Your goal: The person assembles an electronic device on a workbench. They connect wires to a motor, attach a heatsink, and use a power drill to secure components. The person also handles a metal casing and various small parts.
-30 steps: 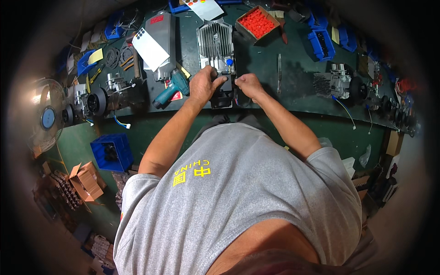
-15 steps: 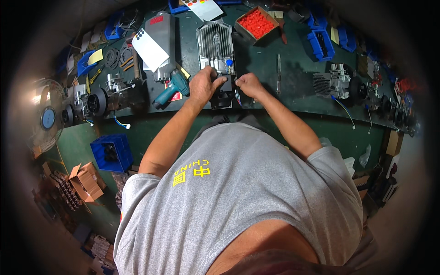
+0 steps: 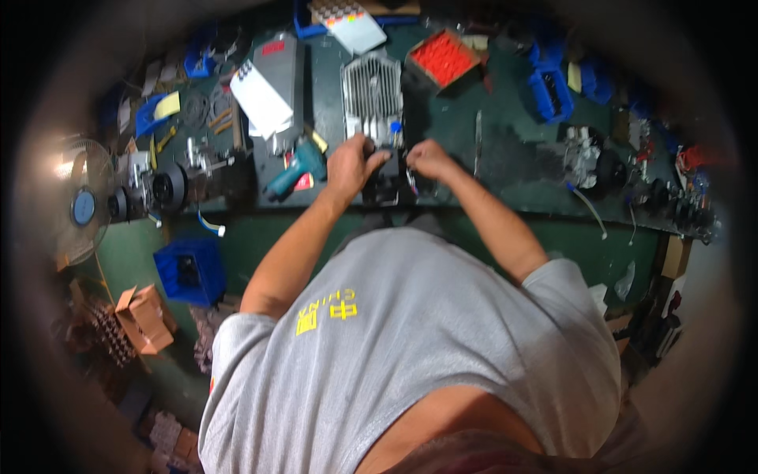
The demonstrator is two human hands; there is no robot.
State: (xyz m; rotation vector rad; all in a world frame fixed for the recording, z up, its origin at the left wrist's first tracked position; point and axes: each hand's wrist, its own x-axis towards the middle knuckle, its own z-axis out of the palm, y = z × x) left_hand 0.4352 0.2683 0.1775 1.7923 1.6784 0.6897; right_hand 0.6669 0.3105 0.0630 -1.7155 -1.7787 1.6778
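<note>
A finned grey metal unit (image 3: 373,88) lies on the bench in front of me, with a round blue piece (image 3: 395,126) on it and a black block (image 3: 387,167) at its near end. My left hand (image 3: 350,169) grips this near end from the left, its thumb reaching over toward the block. On the other side, my right hand (image 3: 431,161) is closed in a pinch at some thin coloured wires (image 3: 413,183) beside the block. The wires hang down from its fingertips, and the exact grip is blurred.
Left of the unit lie a teal power drill (image 3: 298,167) and a grey metal case (image 3: 286,71) with white sheets (image 3: 260,96) on it. A box of red caps (image 3: 444,60) stands beyond my right hand. A long thin tool (image 3: 478,142) and motor units (image 3: 583,158) lie farther right.
The whole view has shifted, so the bench sits lower in the picture and looks blurred. Both hands stay at the unit's near end, the right still pinched by the wires.
</note>
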